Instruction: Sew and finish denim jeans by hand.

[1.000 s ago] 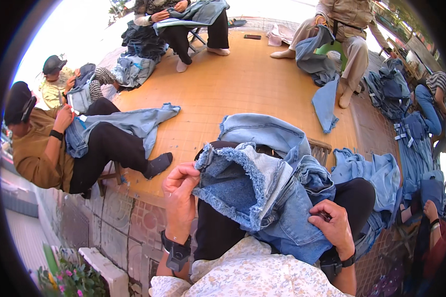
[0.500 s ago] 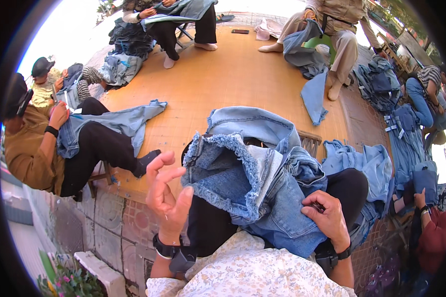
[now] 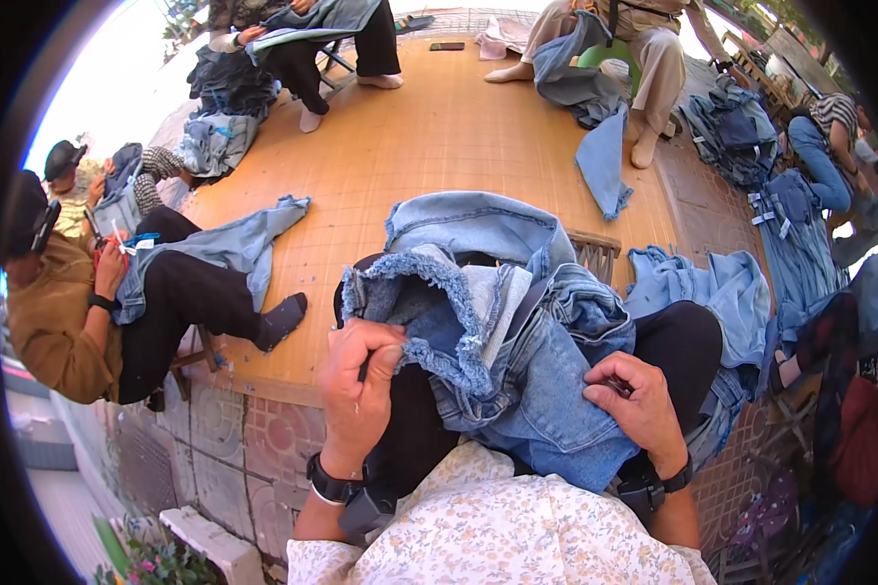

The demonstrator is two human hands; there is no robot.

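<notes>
A pair of blue denim jeans (image 3: 566, 409) lies bunched across my lap, one leg opening with its frayed hem (image 3: 473, 341) turned up towards me. At the near left edge of that hem, my left hand (image 3: 361, 390) is closed, thumb and fingers pinched on the fringe. My right hand (image 3: 639, 405) rests on the denim at the right. Its fingers are curled round a small dark thing, mostly hidden in the grip, that I cannot make out. Another part of the denim (image 3: 488, 219) spreads out beyond my knees.
An orange-brown board floor (image 3: 439, 127) stretches ahead. More light-blue jeans (image 3: 702, 292) are heaped by my right knee. At the left a seated person (image 3: 78, 312) handles denim; others sit farther off beside denim piles (image 3: 219, 141). A wooden stool (image 3: 595, 253) shows past my lap.
My left hand has gone from spread fingers beside the hem to a pinch on its fringe. The leg opening has tipped lower and narrowed. My right hand stays on the denim.
</notes>
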